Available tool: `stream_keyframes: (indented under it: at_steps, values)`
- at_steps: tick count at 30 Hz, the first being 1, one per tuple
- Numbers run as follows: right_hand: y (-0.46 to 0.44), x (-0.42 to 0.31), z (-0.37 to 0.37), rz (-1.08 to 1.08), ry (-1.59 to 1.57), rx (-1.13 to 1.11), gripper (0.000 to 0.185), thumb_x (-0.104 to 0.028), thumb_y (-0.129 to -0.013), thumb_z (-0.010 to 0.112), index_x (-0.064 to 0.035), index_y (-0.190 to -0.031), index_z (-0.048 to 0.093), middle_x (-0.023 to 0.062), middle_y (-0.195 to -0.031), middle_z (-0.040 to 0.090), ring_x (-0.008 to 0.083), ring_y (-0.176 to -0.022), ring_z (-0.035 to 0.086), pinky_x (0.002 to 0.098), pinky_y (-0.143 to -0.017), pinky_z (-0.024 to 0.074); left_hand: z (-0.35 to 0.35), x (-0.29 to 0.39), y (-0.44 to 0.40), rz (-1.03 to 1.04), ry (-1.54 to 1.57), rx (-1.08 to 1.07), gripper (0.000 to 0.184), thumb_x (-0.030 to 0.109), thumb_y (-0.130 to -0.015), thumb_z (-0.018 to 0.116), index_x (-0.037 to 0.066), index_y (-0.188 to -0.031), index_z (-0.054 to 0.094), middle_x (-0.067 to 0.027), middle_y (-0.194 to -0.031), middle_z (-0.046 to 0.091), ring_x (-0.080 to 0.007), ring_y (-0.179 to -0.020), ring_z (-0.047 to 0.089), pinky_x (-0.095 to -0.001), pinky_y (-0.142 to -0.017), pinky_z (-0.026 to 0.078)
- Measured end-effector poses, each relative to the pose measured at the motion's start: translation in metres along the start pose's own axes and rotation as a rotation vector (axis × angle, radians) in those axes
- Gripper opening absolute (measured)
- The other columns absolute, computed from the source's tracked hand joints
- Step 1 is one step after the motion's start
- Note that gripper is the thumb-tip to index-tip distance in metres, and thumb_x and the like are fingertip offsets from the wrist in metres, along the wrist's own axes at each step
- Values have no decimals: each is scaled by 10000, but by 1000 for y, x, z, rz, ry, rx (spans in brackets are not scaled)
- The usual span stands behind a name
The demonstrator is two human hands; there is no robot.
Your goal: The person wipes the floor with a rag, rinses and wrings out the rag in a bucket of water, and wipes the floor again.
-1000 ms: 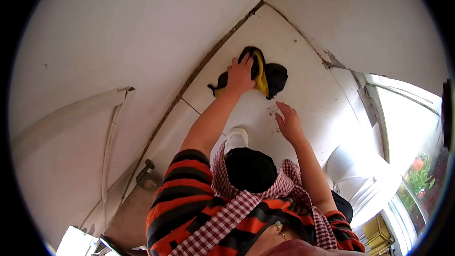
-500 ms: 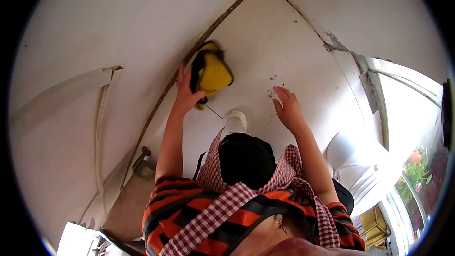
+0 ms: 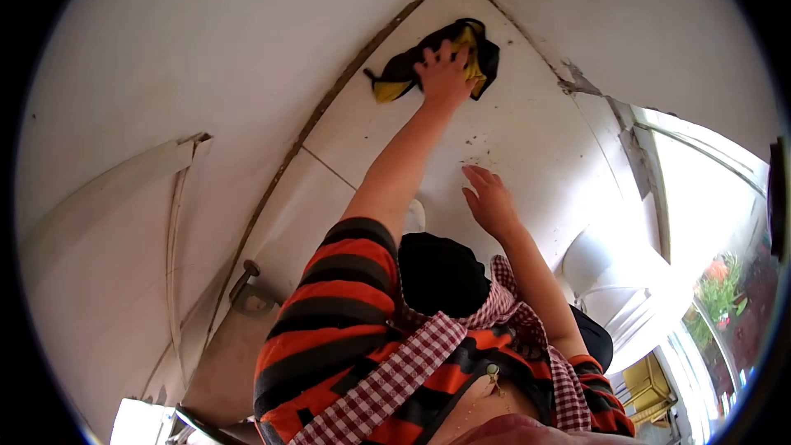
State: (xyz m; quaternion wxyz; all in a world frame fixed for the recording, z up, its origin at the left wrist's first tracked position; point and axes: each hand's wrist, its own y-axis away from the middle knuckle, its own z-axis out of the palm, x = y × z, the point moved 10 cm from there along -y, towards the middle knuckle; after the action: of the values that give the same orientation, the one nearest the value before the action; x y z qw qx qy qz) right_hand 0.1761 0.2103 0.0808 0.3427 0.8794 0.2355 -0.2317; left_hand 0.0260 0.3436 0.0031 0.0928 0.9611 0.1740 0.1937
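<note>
A black and yellow cloth (image 3: 486, 58) lies bunched on the pale floor (image 3: 527, 128), towards the far corner. On top of it rests my left hand (image 3: 446, 78), its fingers spread and pressing on the fabric rather than wrapped round it. My right hand (image 3: 493, 202) hovers nearer to me with nothing in it, fingers stretched out and thumb apart. Just beyond its fingertips, dark crumbs (image 3: 474, 156) are scattered over the floor.
Walls meet at the far corner, with a dark, worn gap along the left base. A white bucket-like container (image 3: 606, 272) stands at the right, near a bright glazed opening and a plant (image 3: 718, 301). A metal fitting (image 3: 245, 280) is at lower left. Part of a white shoe (image 3: 417, 216) shows below.
My left hand has swept the cloth forward and right, from beside the left wall to near the far corner. The cloth is now more spread out. My right hand has shifted slightly nearer.
</note>
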Motion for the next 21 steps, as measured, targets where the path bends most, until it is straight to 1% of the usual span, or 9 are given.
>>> stream_keyframes:
  at_steps: [4, 6, 8, 10, 12, 15, 16, 18, 21]
  values:
    - [-1, 4, -18, 0, -10, 52, 369, -127, -836, 574, -61, -1196, 530, 118, -1223, 537, 336, -1090, 504, 398, -912, 439, 10, 48, -5, 148, 116, -128, 582, 313, -740, 695, 230, -1276, 483, -92, -1302, 412, -377, -1114, 398, -463, -906, 400]
    - [-3, 8, -29, -8, -51, 105, 367, -122, -836, 571, -57, -1196, 530, 119, -1216, 541, 339, -1075, 509, 400, -905, 440, 6, 29, 22, 130, 374, -95, 538, 222, -726, 703, 176, -1231, 523, -108, -1202, 500, -374, -1049, 469, -398, -919, 404]
    - [-3, 12, -35, -9, -93, 135, 369, -110, -837, 566, -55, -1200, 527, 128, -1207, 545, 343, -1053, 515, 404, -892, 442, -19, -16, 66, 65, 652, 14, 541, 199, -729, 692, 120, -1233, 512, -127, -1179, 512, -365, -1049, 483, -416, -932, 385]
    - [-5, 22, -25, 3, -81, 116, 367, -113, -839, 565, -58, -1199, 528, 130, -1203, 546, 343, -1053, 516, 406, -886, 444, -49, -66, 118, -1, 632, 70, 540, 242, -741, 692, 82, -1226, 518, -119, -1180, 522, -354, -1104, 451, -413, -940, 386]
    - [-7, 27, -14, 9, -52, 103, 358, -126, -843, 564, -65, -1194, 532, 127, -1191, 551, 338, -1057, 516, 410, -882, 447, -50, -114, 166, -99, 424, 113, 577, 305, -758, 667, 97, -1266, 489, -109, -1286, 459, -377, -1175, 387, -505, -951, 342]
    - [-9, 18, 4, 27, -47, -6, 361, -131, -841, 569, -72, -1196, 531, 125, -1195, 548, 337, -1063, 515, 412, -884, 448, -11, -136, 203, -198, -93, -62, 630, 382, -778, 631, 120, -1318, 440, -76, -1390, 354, -395, -1246, 289, -619, -912, 297]
    - [-13, 12, 5, -8, -47, 3, 365, -130, -840, 571, -71, -1198, 529, 128, -1200, 544, 338, -1065, 513, 412, -885, 448, 3, -135, 197, -168, -144, -127, 658, 422, -796, 596, 138, -1356, 397, -40, -1437, 277, -405, -1283, 210, -683, -870, 265]
    - [-13, 1, 10, -63, -49, 13, 372, -129, -838, 574, -69, -1202, 525, 133, -1208, 538, 341, -1070, 510, 412, -888, 447, 9, -122, 170, -73, -162, -78, 683, 428, -796, 602, 120, -1363, 376, -39, -1424, 303, -400, -1266, 237, -638, -934, 242]
    - [-21, -2, 18, -90, -66, -6, 380, -126, -836, 578, -63, -1206, 518, 140, -1213, 534, 344, -1073, 508, 413, -891, 446, -8, -90, 99, 11, -81, -19, 597, 376, -808, 588, 126, -1325, 423, -14, -1417, 327, -359, -1260, 274, -625, -914, 275]
